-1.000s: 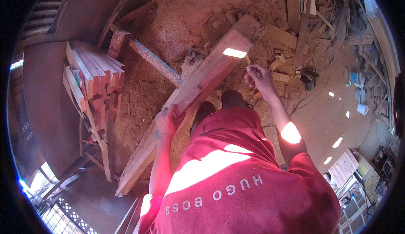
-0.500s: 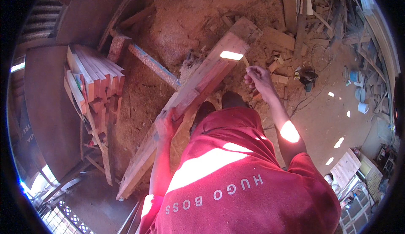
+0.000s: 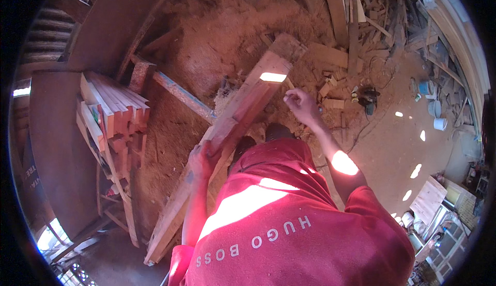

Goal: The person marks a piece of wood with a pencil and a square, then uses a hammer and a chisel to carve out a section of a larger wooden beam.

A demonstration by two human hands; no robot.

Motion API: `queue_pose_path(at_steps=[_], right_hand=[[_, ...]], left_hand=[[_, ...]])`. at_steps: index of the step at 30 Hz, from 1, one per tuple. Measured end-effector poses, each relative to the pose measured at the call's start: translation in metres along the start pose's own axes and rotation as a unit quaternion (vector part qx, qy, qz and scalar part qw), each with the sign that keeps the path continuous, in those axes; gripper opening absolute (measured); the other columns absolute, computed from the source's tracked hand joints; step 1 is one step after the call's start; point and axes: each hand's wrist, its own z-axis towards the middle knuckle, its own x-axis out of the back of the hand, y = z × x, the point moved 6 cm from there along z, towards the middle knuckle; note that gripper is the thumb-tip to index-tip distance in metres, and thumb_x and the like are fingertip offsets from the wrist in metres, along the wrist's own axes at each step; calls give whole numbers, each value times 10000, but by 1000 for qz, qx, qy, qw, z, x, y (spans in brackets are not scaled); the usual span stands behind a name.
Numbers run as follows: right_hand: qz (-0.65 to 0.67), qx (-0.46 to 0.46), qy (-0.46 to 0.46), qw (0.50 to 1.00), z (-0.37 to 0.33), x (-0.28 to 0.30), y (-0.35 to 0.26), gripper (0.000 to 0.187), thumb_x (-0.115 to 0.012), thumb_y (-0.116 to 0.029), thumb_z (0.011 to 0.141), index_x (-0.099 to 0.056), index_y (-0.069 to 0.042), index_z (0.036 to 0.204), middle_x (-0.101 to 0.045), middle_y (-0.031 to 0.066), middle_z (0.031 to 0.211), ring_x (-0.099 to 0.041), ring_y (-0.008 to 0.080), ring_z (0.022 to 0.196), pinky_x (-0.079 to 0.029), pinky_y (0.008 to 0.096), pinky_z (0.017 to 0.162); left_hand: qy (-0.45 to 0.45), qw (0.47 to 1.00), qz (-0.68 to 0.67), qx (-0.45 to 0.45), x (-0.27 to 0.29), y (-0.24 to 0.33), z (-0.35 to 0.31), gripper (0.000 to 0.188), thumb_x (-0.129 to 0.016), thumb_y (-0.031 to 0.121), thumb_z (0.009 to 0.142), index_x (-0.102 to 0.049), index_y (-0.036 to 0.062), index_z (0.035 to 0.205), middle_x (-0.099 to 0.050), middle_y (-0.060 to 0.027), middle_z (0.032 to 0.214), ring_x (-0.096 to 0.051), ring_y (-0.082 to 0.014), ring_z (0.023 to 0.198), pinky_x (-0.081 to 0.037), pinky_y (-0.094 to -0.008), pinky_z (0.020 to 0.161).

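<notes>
A long, thick wooden beam [image 3: 168,223] runs slantwise in front of me, from lower left to upper middle. On it lies a reddish wooden piece [image 3: 247,111] with a stepped edge. My left hand [image 3: 203,161] is closed around the near part of this piece, thumb on the side toward my body. To the right of the beam's far half, my right hand [image 3: 302,106] is raised with its fingers curled together. A thin pale stick [image 3: 289,83] sticks up from those fingers toward the beam; its lower end is hidden in the hand.
Stacked planed boards [image 3: 116,110] stand at the left. A paint-flecked bar [image 3: 183,95] meets the beam from the left. Wood shavings [image 3: 226,96] lie beside it. Offcuts [image 3: 330,87] and a dark power tool [image 3: 368,99] are on the ground at right, with small buckets [image 3: 435,109] farther off.
The whole view has shifted a little, so the beam's far end sits lower and farther left. Both hands keep about the same places along the beam. My right hand's fingers look more curled.
</notes>
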Motion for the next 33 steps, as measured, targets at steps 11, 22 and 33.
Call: queue_pose_path(at_steps=[11,22,33], right_hand=[[-521,418,-251,701,6,-196,-43,447,-778,-228,744,-659,-123,1162,-633,91,1240,-549,302,1237,-380,465,1098],[-477,463,-337,666,19,-198,-51,429,-795,-124,643,-669,-94,1052,-651,77,1175,-578,307,1186,-426,434,1039],[-423,500,-310,689,17,-202,-57,362,-812,-120,625,-652,-57,943,-651,121,1007,-615,333,1060,-490,425,921]], left_hand=[[-14,1000,6,17,-9,-18,-11,448,-845,277,682,-610,124,1031,-663,-137,851,-640,-361,844,-500,-481,734],[7,999,-21,25,-9,-14,-15,499,-800,239,740,-570,110,1164,-660,-177,1004,-641,-389,926,-508,-490,783],[-24,996,-60,66,-18,-22,-13,500,-796,177,749,-540,89,1169,-658,-191,1040,-649,-419,939,-529,-503,749]])
